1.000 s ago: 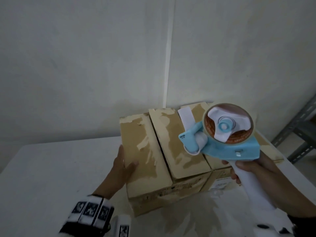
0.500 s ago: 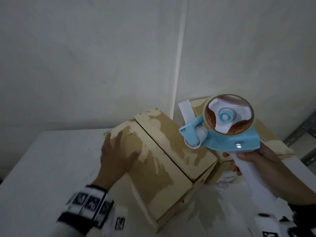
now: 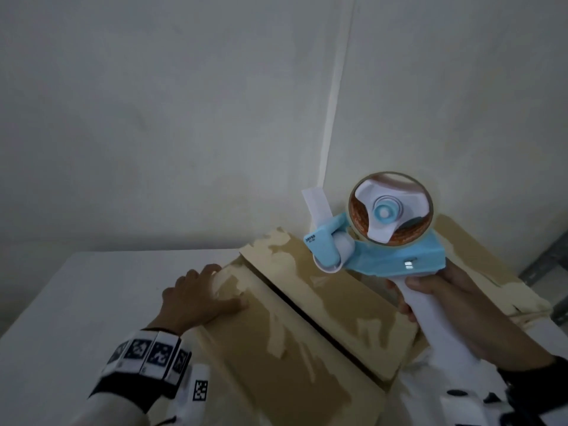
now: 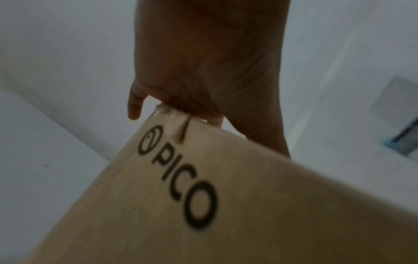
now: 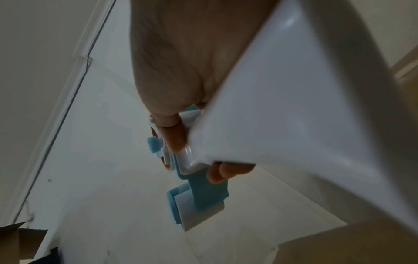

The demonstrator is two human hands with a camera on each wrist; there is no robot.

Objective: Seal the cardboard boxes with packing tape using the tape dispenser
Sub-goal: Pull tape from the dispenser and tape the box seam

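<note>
A cardboard box (image 3: 292,348) with torn-paper patches lies diagonally on the white table (image 3: 76,302); a dark open seam (image 3: 307,315) runs between its two top flaps. My left hand (image 3: 199,298) lies on the left flap, thumb flat, fingertips at the far-left edge. In the left wrist view the left hand (image 4: 203,62) sits atop the box's printed side (image 4: 226,205). My right hand (image 3: 455,302) grips the white handle of a blue tape dispenser (image 3: 393,259), held in the air above the right flap. A white tape tail (image 3: 316,204) sticks up from its front. The right wrist view shows the dispenser (image 5: 199,187) from behind.
A second cardboard box (image 3: 479,259) stands behind and right of the first, partly hidden by the dispenser. White walls meet in a corner (image 3: 338,87) just beyond the boxes. A grey metal shelf frame (image 3: 550,265) is at the far right. Bare table extends to the left.
The near box has been turned from pointing at me to lying diagonally. My left hand went from its left side up onto the top flap. The dispenser stayed raised on the right.
</note>
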